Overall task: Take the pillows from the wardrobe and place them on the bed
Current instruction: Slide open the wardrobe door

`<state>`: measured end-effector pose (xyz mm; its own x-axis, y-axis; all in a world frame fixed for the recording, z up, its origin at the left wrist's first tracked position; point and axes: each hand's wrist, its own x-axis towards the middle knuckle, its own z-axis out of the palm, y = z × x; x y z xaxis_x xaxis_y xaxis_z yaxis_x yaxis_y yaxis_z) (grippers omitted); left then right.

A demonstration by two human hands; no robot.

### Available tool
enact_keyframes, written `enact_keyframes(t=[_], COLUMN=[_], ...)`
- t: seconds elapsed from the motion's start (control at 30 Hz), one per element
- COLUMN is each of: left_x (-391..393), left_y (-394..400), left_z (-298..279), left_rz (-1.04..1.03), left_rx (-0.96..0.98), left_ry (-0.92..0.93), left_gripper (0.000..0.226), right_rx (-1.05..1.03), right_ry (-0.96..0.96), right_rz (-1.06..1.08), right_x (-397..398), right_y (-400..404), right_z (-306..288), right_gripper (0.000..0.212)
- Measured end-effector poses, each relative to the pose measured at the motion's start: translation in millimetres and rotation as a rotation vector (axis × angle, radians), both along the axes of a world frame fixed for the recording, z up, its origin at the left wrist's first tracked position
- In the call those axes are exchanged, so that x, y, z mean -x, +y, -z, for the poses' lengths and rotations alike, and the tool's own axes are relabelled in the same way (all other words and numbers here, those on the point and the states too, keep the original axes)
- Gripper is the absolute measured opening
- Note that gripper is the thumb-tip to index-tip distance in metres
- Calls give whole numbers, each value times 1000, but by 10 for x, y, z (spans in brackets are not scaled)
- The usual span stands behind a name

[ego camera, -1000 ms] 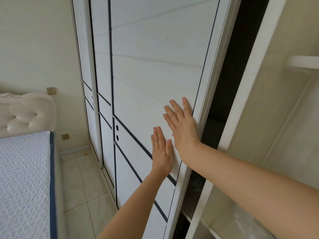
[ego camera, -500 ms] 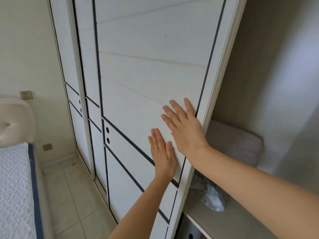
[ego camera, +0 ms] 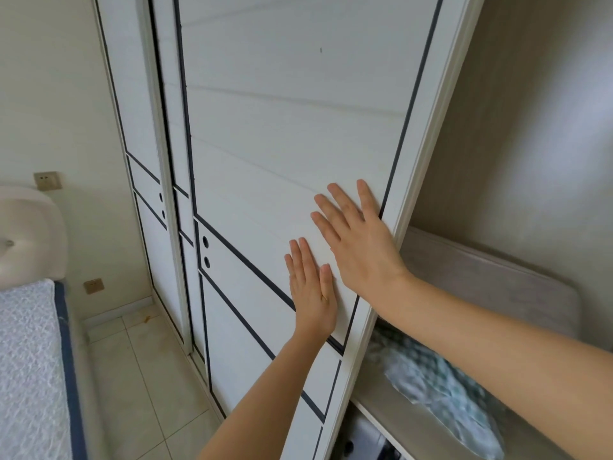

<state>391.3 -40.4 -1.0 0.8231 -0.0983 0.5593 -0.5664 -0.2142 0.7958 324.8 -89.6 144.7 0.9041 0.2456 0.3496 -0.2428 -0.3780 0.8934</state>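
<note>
Both my hands lie flat on the white sliding wardrobe door (ego camera: 282,144), fingers spread, holding nothing. My left hand (ego camera: 311,293) is lower, my right hand (ego camera: 358,247) is higher, close to the door's right edge. To the right of that edge the wardrobe is open. On its shelf (ego camera: 414,426) a grey pillow (ego camera: 481,283) leans against the back wall. In front of it lies a white pillow with a blue-green pattern (ego camera: 441,390), partly hidden by my right forearm. The bed (ego camera: 30,360) with a white quilted cover is at the lower left.
A padded cream headboard (ego camera: 30,234) stands at the left by the wall with two sockets. Between bed and wardrobe runs a narrow strip of tiled floor (ego camera: 142,376). Further sliding door panels (ego camera: 142,127) lie behind to the left. A darker compartment shows under the shelf.
The door has slid left with both hands pressed on it, widening the opening. The grey pillow and the patterned pillow have come into view.
</note>
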Motion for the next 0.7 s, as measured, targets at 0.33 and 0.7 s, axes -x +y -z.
enact_keyframes(t=[0.33, 0.7], left_x=[-901, -1880], left_y=[361, 647], left_z=[-58, 48], left_rz=[-33, -110], left_rx=[-24, -64], left_ry=[-77, -39], left_gripper=[62, 63], right_rx=[-2, 24], right_ry=[8, 27], right_rz=[-50, -64], right_x=[-911, -1800], right_y=[353, 732], right_z=[-10, -7], right_gripper=[78, 78])
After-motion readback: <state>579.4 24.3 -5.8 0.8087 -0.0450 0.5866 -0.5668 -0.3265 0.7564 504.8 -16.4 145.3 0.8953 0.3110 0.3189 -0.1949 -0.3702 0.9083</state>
